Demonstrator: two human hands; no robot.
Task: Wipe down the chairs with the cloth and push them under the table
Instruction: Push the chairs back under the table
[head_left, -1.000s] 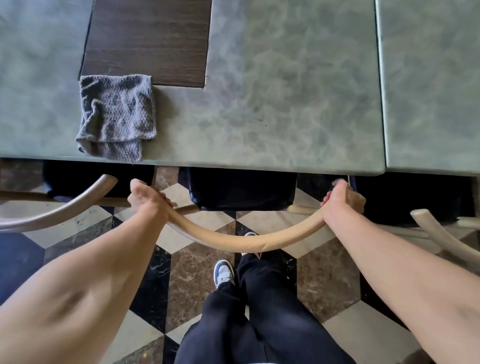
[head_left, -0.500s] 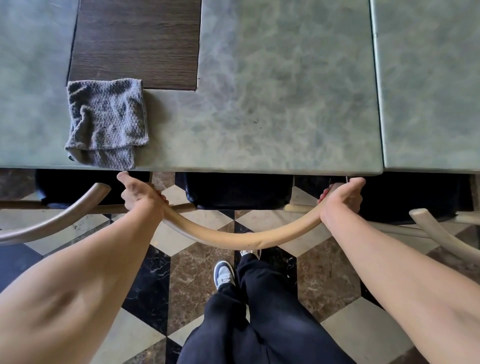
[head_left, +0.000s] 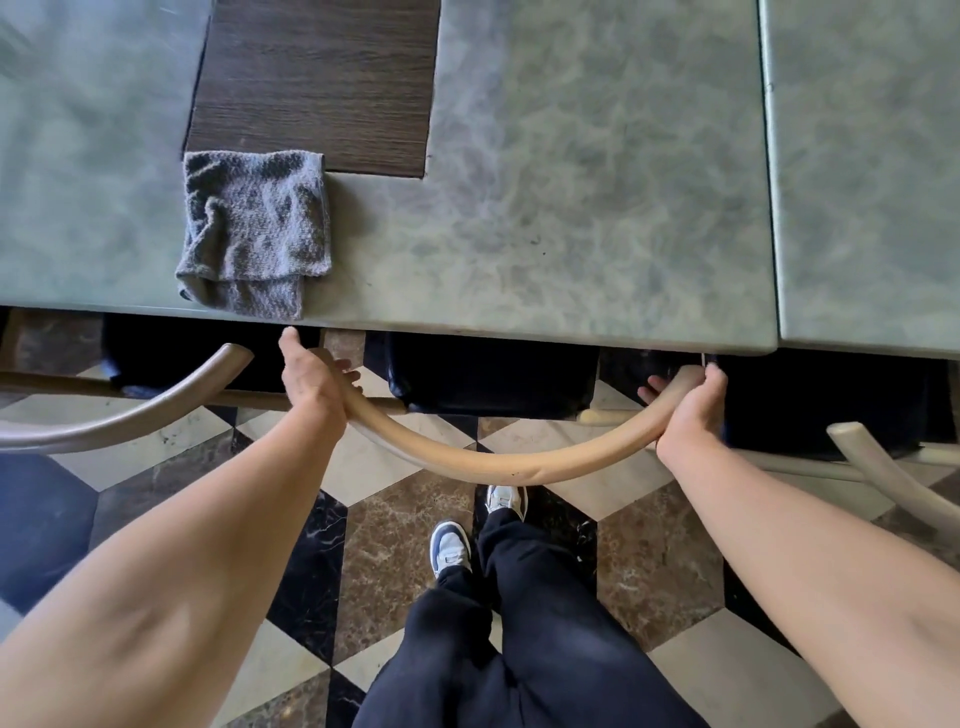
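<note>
Both hands are on the curved wooden back rail (head_left: 488, 465) of the middle chair. The left hand (head_left: 311, 376) wraps the rail's left end, fingers (head_left: 347, 370) curled over the far side and thumb pointing up toward the table edge. The right hand (head_left: 691, 410) grips the right end the same way, with fingertips (head_left: 652, 387) showing past the wood. Both arms reach forward, nearly straight.

The rail bows toward the person, and the chair's dark seat (head_left: 493, 374) sits mostly beneath the table (head_left: 571, 208), its front edge hidden by the tabletop. The table has a mottled grey-green top with a dark wood-grain panel (head_left: 317, 83) set into it. A second table (head_left: 872, 171) of the same finish butts against it on the right, a thin seam between them.

The grey cloth (head_left: 254, 234) lies folded on the table near the front edge, left of the hands, one corner overlapping the wood panel and its lower fold reaching the table's lip. Neither hand touches it.

To the left, another chair's rail (head_left: 130, 415) curves away, its dark seat also under the table. On the right, a paler rail (head_left: 883, 467) of a third chair shows beside the right forearm.

Below, the person's dark trousers (head_left: 519, 649) and two pale sneakers (head_left: 449, 545) stand on a tiled floor (head_left: 395, 545) of cream, brown and black diamonds.
</note>
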